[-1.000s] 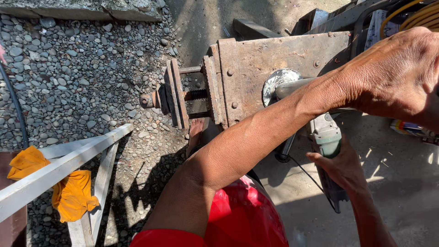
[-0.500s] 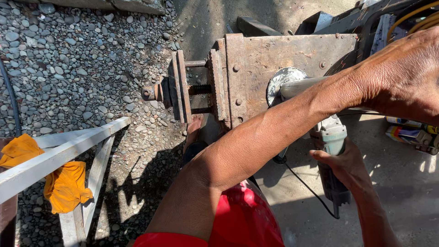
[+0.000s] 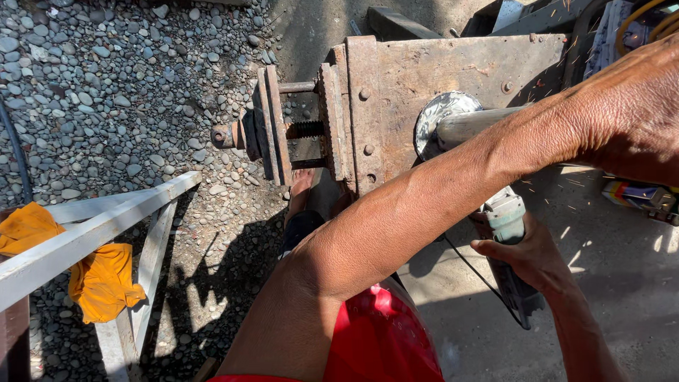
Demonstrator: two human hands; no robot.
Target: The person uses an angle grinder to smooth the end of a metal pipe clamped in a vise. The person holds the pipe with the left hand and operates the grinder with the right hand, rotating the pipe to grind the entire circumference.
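Observation:
My left arm reaches across the view to the upper right, where my left hand (image 3: 633,106) rests over a grey metal pipe (image 3: 470,126); its fingers run out of view. The pipe ends in a shiny round flange (image 3: 433,117) against a rusty steel plate (image 3: 403,78). My right hand (image 3: 530,256) grips the body of a pale green angle grinder (image 3: 505,216), pointed up toward the pipe from below. Small orange sparks fly around the pipe and my forearm. The grinder's disc is hidden behind my left arm.
A threaded bolt (image 3: 305,129) and rusty clamp plates (image 3: 267,127) stick out left of the steel plate. Gravel (image 3: 106,85) lies at left, with a white metal frame (image 3: 106,226) and an orange cloth (image 3: 99,283). My sandalled foot (image 3: 300,205) stands on concrete (image 3: 622,283).
The grinder and my right hand have edged slightly right and up toward the pipe. Sparks now show around my forearm. My left hand stays on the pipe.

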